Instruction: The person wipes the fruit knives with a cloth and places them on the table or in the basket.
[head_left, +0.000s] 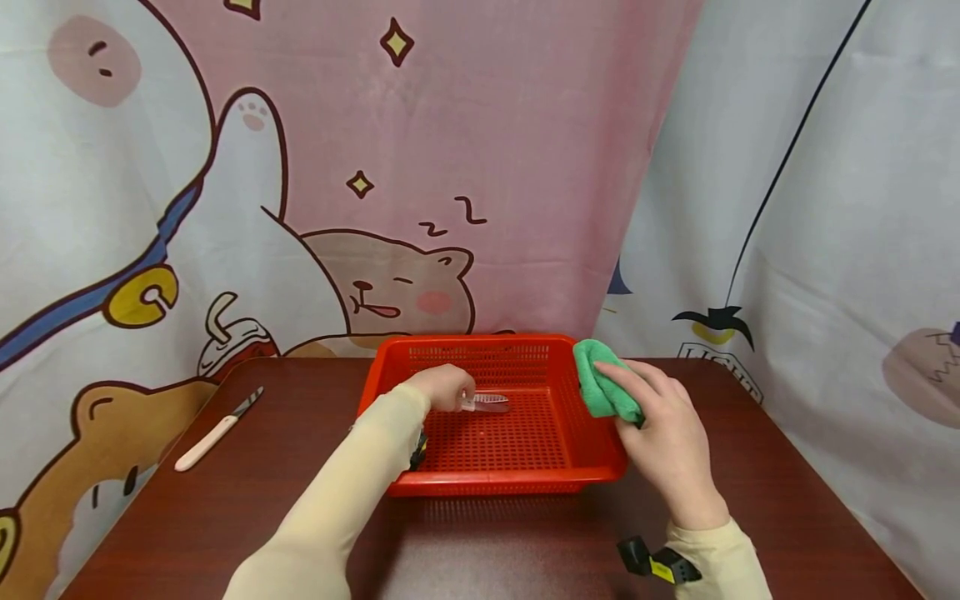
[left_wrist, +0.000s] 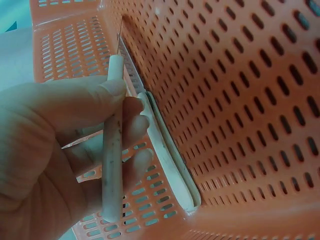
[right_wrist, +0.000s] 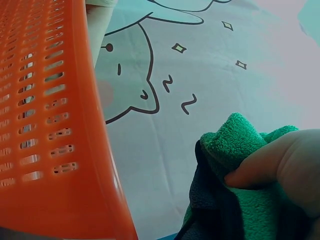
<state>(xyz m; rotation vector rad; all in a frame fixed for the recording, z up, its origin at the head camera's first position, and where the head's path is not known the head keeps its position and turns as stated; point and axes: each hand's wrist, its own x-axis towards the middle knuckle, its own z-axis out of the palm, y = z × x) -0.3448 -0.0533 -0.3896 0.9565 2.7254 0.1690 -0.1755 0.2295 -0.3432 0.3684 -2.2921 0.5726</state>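
Note:
My left hand [head_left: 441,387] is inside the red basket [head_left: 487,478], gripping a knife by its pale handle [left_wrist: 114,160] between thumb and fingers. Its blade points away and shows nearly edge-on in the left wrist view. Beside it, two more pale knife handles [left_wrist: 167,155] lie together along the basket wall. A green cloth [head_left: 603,385] is pinched in my right hand [head_left: 667,425], over the basket's right rim in the head view. The right wrist view shows my thumb pressing on the bunched cloth, with a dark fold below.
Another knife [head_left: 217,433] with a pale handle lies on the brown table [head_left: 300,450] to the left of the basket, blade pointing away. Behind the table hangs a printed cartoon curtain [head_left: 525,167].

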